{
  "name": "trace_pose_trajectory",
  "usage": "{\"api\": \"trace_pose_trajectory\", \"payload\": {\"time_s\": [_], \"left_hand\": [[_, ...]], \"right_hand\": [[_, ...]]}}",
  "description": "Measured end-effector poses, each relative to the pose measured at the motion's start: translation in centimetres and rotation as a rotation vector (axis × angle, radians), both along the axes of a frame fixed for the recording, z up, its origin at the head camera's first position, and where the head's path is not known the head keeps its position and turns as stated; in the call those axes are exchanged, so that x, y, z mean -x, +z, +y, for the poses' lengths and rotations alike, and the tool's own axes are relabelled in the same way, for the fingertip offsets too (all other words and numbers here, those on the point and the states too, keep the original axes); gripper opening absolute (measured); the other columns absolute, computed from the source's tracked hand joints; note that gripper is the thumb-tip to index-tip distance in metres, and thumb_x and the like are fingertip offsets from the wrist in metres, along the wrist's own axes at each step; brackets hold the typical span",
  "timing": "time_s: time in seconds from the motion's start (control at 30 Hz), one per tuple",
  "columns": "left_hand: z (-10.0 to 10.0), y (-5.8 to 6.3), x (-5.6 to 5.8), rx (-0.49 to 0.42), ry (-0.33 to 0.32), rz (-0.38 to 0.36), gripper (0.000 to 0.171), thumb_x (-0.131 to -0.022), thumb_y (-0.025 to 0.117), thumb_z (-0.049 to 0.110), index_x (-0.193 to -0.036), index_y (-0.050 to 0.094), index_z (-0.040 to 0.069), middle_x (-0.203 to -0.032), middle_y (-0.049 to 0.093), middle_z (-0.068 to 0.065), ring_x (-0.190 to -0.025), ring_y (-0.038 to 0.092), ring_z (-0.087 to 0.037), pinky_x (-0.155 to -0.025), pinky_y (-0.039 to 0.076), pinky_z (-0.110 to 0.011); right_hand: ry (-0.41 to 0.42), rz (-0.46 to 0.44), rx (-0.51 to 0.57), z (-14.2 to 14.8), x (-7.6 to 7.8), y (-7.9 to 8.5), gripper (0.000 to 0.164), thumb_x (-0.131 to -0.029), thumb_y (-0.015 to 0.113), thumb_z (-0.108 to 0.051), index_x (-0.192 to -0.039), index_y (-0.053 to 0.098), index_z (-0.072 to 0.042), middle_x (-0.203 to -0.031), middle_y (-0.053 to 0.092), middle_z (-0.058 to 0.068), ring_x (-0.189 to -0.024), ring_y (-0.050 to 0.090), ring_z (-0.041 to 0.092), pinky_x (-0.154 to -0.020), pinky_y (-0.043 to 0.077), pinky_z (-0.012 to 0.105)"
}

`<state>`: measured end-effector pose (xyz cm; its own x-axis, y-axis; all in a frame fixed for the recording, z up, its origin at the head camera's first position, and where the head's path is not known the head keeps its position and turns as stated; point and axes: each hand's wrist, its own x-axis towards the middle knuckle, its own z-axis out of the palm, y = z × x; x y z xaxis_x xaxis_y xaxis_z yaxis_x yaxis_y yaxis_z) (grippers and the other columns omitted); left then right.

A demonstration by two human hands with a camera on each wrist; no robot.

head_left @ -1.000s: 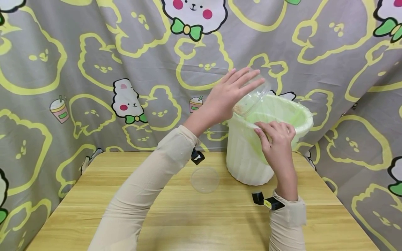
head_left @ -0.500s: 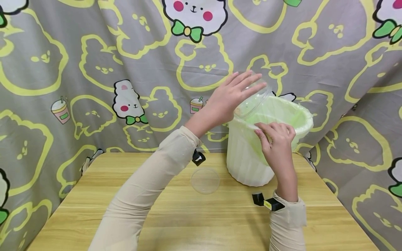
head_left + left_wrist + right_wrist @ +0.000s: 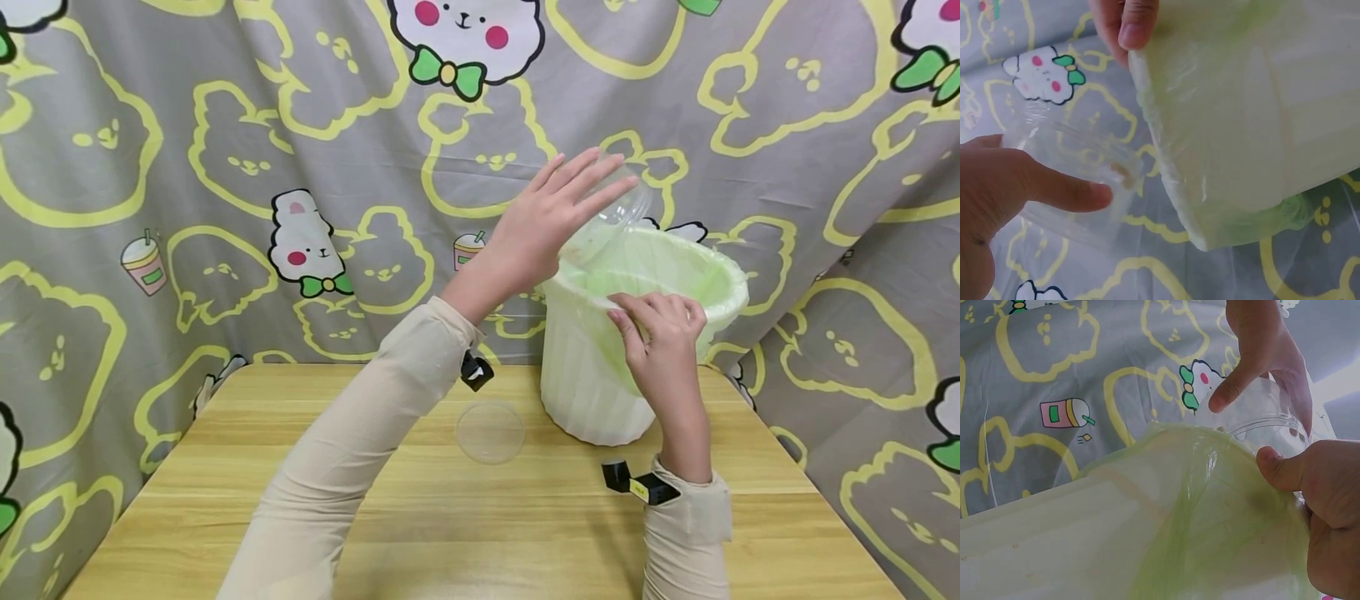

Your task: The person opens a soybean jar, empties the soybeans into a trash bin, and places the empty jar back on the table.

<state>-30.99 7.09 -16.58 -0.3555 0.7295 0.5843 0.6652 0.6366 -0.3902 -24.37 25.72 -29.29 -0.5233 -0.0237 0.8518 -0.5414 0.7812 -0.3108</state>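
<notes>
My left hand (image 3: 532, 221) grips a clear plastic tub (image 3: 617, 208), tilted over the left side of a pale green trash bin (image 3: 592, 375). In the left wrist view, a small brownish bit clings near the mouth of the tub (image 3: 1072, 140). The thumb lies along one side of it, the other fingers round the far side. My right hand (image 3: 667, 333) pinches the near rim of the bin, where a thin green bin liner (image 3: 675, 258) folds over the edge. The bin's bottom is hidden in the head view.
A round clear lid (image 3: 490, 433) lies flat on the wooden table (image 3: 450, 525), left of the bin. A grey patterned curtain (image 3: 360, 158) hangs close behind the table and along its sides.
The left hand and the tub dipped slightly, then rose a little higher above the bin's rim. My right hand stays on the rim, and the lid has not moved.
</notes>
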Motion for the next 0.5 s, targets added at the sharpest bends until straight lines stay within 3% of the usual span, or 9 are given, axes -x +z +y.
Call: {"api": "trace_pose_trajectory", "payload": {"time_s": [0.5], "left_hand": [[0.2,-1.1,0.6,-0.094,-0.002,0.068,0.08,-0.089,0.04,-0.015,-0.16,0.035,0.022,-0.168,0.03,-0.003,-0.158,0.019,-0.023,-0.131,0.011,-0.037]], "right_hand": [[-0.003,-0.004,0.005,0.0,0.1,-0.1,0.017,-0.095,0.068,-0.01,-0.107,0.076,0.001,-0.085,0.064,0.016,-0.09,0.049,0.036,-0.11,0.02,0.062]]}}
